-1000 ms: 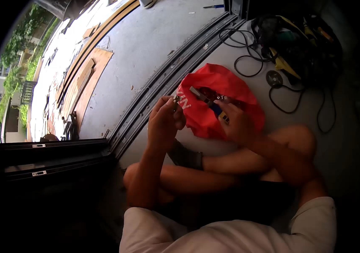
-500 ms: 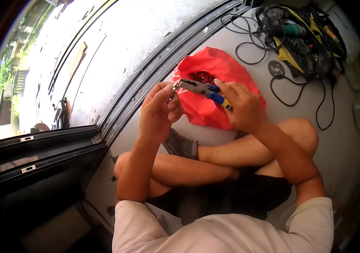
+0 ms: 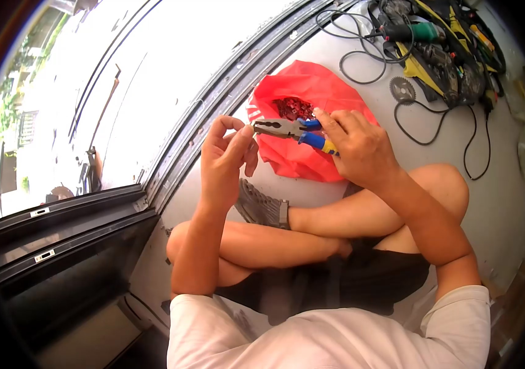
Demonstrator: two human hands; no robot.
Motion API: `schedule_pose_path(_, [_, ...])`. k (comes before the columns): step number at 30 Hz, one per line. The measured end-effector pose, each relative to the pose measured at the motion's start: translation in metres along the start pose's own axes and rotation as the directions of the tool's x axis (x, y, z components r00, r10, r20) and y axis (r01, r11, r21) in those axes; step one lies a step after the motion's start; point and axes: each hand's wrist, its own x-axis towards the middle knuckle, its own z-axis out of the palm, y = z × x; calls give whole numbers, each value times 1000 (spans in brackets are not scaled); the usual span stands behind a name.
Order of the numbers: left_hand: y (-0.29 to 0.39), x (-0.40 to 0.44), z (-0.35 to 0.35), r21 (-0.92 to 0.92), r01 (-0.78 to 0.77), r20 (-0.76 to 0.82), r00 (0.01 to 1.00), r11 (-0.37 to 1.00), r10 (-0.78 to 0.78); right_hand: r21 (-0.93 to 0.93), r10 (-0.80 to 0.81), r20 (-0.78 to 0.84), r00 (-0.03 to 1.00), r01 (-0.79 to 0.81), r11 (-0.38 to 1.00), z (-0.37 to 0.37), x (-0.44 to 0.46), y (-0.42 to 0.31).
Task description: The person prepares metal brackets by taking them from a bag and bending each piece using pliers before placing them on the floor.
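My right hand (image 3: 361,144) is wrapped round the blue and yellow handles of a pair of pliers (image 3: 281,128), whose jaws point left. My left hand (image 3: 225,150) pinches something at the tip of the jaws; it is too small to make out. Beneath the pliers a red bag (image 3: 321,92) lies on the floor, its mouth showing many small dark red pieces (image 3: 293,109). My crossed legs are just below both hands.
Behind the bag runs a metal floor track (image 3: 213,95). At the upper right lie a tool bag (image 3: 459,67), a green power tool (image 3: 425,32), a round saw blade (image 3: 402,89) and looped black cable (image 3: 419,142). Dark frame profiles (image 3: 72,215) stand at left.
The pliers have swung level, and their jaws have come to my left fingertips. The view has shifted, and the outdoor area looks brighter.
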Motion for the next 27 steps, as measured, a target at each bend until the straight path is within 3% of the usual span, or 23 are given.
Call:
schedule_pose_path(4, [-1,2,-7,71,-27,18,1000,997,26,-4,-36,-41,999,36,999,7,-3,3])
schedule_pose_path(5, [-1,1,-8,31,-20,18,1000,999,20,22,-13,-38,999,14,1000,5,-4,1])
schedule_pose_path(8, [12,0,-5,172,13,33,999,985,-19,178,54,43,998,-61,982,4,-5,-2])
schedule_pose_path(12, [7,1,-4,163,-14,26,1000,987,10,237,50,-23,998,-44,970,20,-13,-2])
schedule_pose_path(15, [-1,-3,7,149,-38,-77,996,988,50,253,141,130,981,-171,952,22,-17,-8])
schedule_pose_path(18, [-2,-6,17,146,-42,-140,988,988,63,271,146,173,974,-190,944,28,-19,-9])
schedule_pose_path(22, [-7,-7,19,221,-57,-212,972,974,105,249,136,116,984,-162,955,25,-17,-16])
schedule_pose_path(27, [0,-7,25,168,-18,-258,964,986,61,302,155,138,978,-191,934,22,-15,-17])
